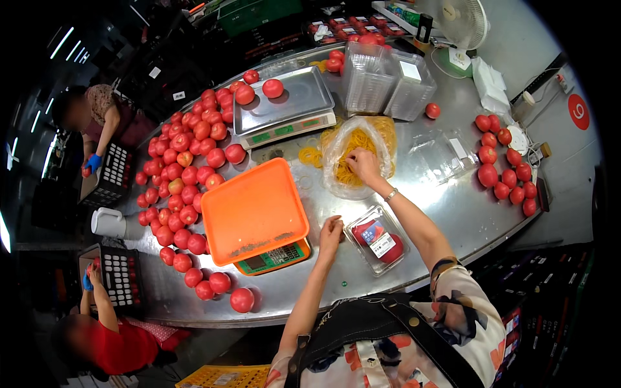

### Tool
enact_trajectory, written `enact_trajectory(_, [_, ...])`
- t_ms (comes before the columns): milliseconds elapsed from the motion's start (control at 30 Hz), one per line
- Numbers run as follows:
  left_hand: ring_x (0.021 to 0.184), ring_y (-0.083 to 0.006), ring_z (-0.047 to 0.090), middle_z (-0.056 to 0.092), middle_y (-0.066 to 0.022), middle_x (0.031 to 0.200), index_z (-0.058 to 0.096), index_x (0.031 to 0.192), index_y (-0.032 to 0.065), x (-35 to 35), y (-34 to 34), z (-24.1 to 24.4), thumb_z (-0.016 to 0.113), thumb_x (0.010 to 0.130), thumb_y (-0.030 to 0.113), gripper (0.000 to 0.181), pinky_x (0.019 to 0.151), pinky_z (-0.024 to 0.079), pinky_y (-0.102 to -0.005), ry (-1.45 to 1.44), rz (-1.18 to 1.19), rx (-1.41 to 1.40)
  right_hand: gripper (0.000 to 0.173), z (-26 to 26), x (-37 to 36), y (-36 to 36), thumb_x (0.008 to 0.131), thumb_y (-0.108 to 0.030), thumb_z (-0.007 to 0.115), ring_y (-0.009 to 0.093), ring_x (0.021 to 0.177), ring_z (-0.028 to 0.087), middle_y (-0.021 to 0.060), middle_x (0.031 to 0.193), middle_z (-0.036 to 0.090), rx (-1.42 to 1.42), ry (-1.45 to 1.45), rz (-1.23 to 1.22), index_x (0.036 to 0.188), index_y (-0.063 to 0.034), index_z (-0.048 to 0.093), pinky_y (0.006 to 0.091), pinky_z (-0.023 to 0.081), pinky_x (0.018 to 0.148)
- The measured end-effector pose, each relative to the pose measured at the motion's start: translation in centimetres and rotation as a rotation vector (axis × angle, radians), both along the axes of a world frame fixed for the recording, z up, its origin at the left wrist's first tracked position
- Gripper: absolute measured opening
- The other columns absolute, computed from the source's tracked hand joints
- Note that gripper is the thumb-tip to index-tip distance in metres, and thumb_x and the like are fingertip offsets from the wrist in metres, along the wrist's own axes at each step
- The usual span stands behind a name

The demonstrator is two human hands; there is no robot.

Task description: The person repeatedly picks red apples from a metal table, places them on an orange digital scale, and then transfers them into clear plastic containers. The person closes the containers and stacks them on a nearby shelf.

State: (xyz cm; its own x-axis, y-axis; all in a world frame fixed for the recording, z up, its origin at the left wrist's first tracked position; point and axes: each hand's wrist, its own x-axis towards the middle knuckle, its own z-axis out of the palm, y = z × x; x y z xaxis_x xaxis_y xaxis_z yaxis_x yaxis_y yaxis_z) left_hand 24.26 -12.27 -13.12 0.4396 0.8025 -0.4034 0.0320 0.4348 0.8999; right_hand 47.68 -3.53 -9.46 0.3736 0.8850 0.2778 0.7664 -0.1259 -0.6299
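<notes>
My right hand (364,165) reaches into an open plastic bag (335,177) of yellow rubber bands (356,145), its fingertips among the bands. Whether it pinches one cannot be told. My left hand (332,234) is over the metal table, its fingers curled, just left of a clear plastic clamshell box (377,269). The closed box holds red tomatoes (392,248) and bears a printed label. Left of my left hand stands a scale (271,259) with an orange tray (252,208). Loose yellow bands (310,156) lie left of the bag.
Many tomatoes (189,174) cover the table's left side, more lie at right. A second scale (286,132), stacked clear containers (368,77), a fan (461,24) and a white pitcher (107,222) stand around. Two people with blue gloves work at black crates (114,179) on the left.
</notes>
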Motion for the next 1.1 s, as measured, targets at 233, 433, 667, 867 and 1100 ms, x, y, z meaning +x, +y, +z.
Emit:
enact_trajectory(233, [0.107,-0.0185,0.051,0.054,-0.011,0.114,0.049,0.121,0.0011,4.5,2.1,6.7,0.07,0.085,0.018,0.045,0.086,0.047,-0.0323,-0.081,0.098,0.48,0.013,5.6,1.4,-6.0,0.083,-0.018,0.065,0.013,0.066,0.059,0.0041,0.075,0.062,-0.139,0.51,0.502,0.086,-0.0053,0.066,0.027,0.046,0.058])
enact_trajectory(433, [0.096,-0.0141,0.051,0.052,-0.0014,0.088,0.051,0.09,0.0086,3.0,1.7,6.8,0.06,0.092,0.018,0.013,0.092,0.044,-0.0395,-0.777,-0.217,-0.232,0.017,6.6,-0.6,-14.2,0.096,-0.02,0.055,0.005,0.052,0.04,0.0004,0.074,0.054,-0.352,1.703,0.657,0.096,-0.0039,0.051,0.016,0.029,0.043])
enact_trajectory(667, [0.048,-0.0165,0.055,0.051,-0.0041,0.045,0.063,0.094,0.0013,-3.0,-0.4,11.0,0.048,0.096,0.034,0.036,0.061,0.049,-0.0318,0.324,-0.689,0.267,0.025,7.7,3.9,-15.9,0.087,-0.042,0.059,0.029,0.065,0.062,0.0095,0.08,0.067,-0.371,-0.188,0.52,0.09,-0.0208,0.072,0.038,0.049,0.061])
enact_trajectory(867, [0.067,-0.0293,0.067,0.068,-0.015,0.069,0.043,0.138,0.0093,-2.5,0.7,7.5,0.068,0.076,0.055,0.081,0.062,0.051,-0.0391,0.912,-0.797,0.906,0.036,4.1,7.0,-12.9,0.089,-0.048,0.053,0.034,0.069,0.063,0.0103,0.072,0.065,-0.312,-0.22,0.462,0.111,-0.0199,0.058,0.0458,0.046,0.058])
enact_trajectory(1100, [0.077,-0.0222,0.066,0.067,-0.0163,0.097,0.028,0.142,0.0002,-3.1,0.0,-2.2,0.063,0.087,0.042,0.078,0.066,0.052,-0.0303,0.315,-0.771,0.229,0.039,-1.9,2.9,-21.4,0.098,-0.038,0.038,0.035,0.095,0.062,0.0149,0.104,0.066,-0.473,0.127,0.22,0.104,-0.0088,0.065,0.044,0.048,0.083])
